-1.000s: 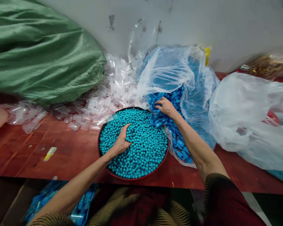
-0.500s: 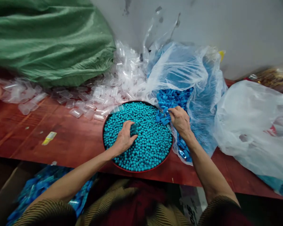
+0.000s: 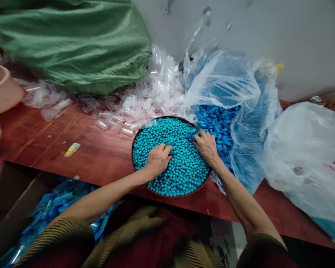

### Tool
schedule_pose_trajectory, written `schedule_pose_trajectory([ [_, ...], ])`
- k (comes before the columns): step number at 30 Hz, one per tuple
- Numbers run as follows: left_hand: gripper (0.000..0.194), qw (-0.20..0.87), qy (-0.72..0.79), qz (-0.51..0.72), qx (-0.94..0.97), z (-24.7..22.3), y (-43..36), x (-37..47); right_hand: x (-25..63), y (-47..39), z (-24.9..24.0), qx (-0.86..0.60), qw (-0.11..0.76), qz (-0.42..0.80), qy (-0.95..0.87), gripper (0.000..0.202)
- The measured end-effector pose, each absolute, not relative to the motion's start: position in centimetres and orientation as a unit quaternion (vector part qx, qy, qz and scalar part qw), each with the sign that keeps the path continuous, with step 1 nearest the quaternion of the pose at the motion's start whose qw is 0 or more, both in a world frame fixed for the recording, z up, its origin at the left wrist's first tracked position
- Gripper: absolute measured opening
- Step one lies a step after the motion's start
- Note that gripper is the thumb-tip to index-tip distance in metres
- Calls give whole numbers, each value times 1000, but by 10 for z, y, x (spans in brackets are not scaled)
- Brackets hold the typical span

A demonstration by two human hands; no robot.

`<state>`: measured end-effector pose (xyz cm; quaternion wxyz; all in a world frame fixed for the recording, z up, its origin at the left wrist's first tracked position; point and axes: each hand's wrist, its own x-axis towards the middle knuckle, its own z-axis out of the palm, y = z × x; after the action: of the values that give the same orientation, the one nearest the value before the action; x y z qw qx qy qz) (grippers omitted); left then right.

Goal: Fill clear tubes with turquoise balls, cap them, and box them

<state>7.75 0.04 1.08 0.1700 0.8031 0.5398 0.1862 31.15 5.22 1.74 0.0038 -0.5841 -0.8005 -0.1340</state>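
A round tub full of small turquoise balls stands on the red tabletop. My left hand is over the balls, its thumb and fingers curled around a small clear plastic container, which is mostly hidden and shows turquoise through it. At the tub's right rim, my right hand has its fingertips closed on a blue plastic piece; its exact shape is partly covered. Just beyond that hand, a heap of similar blue plastic pieces spills from an open clear bag.
Many clear plastic containers lie scattered behind the tub, beside a large green sack. A pale pink basin stands at far left. A white plastic bag sits at right. Below the table edge are bagged blue items.
The view has swung left, bringing the pink basin into sight. My left hand has turned more palm-down over the balls. My right hand has lowered toward the tub's rim.
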Motion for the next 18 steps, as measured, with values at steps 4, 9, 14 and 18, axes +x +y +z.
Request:
schedule_pose_trajectory([
  [4, 17, 217, 544, 209, 783, 9, 0, 79, 300, 38, 24, -583, 65, -80, -806, 22],
  [9, 14, 232, 541, 245, 770, 6, 2, 76, 278, 15, 28, -543, 69, 32, -836, 33],
  [14, 11, 250, 525, 272, 767, 4, 9, 70, 267, 5, 39, -576, 44, -26, -816, 33],
  [18, 9, 267, 515, 287, 763, 11, 15, 65, 257, 7, 46, -535, 174, 57, -825, 35],
])
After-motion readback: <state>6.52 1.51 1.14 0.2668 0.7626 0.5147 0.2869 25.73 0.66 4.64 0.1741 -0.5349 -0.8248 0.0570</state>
